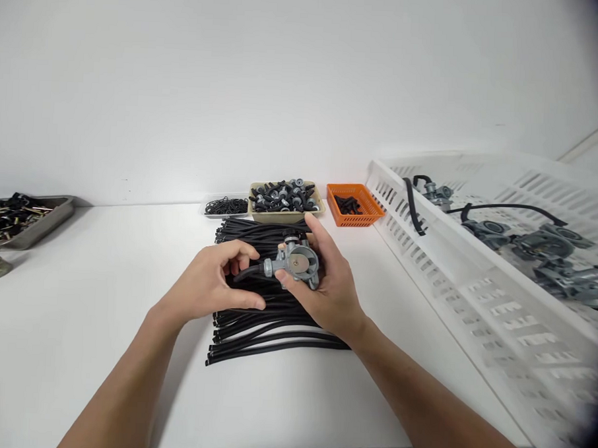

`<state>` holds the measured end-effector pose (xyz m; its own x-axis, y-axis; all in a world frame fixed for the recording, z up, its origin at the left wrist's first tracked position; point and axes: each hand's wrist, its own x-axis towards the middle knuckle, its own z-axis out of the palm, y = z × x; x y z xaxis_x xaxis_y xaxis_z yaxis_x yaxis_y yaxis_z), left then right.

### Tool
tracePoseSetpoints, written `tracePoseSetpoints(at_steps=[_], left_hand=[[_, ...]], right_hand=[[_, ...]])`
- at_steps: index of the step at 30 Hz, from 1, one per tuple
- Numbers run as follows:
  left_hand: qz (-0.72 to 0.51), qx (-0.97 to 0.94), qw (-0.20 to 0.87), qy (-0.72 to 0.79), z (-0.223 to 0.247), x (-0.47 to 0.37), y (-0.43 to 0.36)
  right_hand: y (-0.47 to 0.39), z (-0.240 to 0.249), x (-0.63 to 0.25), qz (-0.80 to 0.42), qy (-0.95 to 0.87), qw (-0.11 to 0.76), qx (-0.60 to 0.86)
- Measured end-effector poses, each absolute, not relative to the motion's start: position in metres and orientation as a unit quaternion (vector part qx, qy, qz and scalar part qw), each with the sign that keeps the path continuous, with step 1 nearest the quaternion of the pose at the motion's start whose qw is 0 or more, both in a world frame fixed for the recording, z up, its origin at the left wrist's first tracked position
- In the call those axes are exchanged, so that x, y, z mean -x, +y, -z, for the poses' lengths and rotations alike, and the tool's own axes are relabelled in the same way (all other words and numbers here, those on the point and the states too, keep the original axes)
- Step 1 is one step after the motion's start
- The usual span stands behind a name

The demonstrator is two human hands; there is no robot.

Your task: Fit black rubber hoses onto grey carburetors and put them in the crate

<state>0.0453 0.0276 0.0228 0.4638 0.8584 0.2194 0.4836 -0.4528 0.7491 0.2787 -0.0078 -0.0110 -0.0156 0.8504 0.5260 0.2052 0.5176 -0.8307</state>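
My right hand (333, 285) is closed around a grey metal carburetor (300, 262), its round bore facing up towards me. A short black rubber boot (248, 272) sticks out from the carburetor's left end. Around that boot, my left hand (222, 277) curves with thumb and fingers apart; whether a fingertip touches it I cannot tell. Under both hands lies a row of black rubber hoses (269, 338), side by side on the white table (101, 321). The hands hide the middle of the row.
A white slotted crate (440, 276) with several carburetors stands at right. Along the wall are a clear tray (203, 210) of thin black rings, a beige tray (279, 218) of small caps and an orange basket (356, 220) of black pieces. A metal tray (46, 223) of parts is far left.
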Motion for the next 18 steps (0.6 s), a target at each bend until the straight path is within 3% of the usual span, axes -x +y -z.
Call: tracePoseSetpoints(at_steps=[8,18], left_hand=[[-0.417,-0.757,0.312,0.394,-0.020,-0.046,0.027],[-0.471,-0.728,0.337,0.366,-0.012,-0.070,0.008]], right_hand=[[-0.001,0.024,-0.280,-0.022,-0.753,0.553,0.356],[0.006,0.024,-0.277,0.111,-0.779,0.539,0.300]])
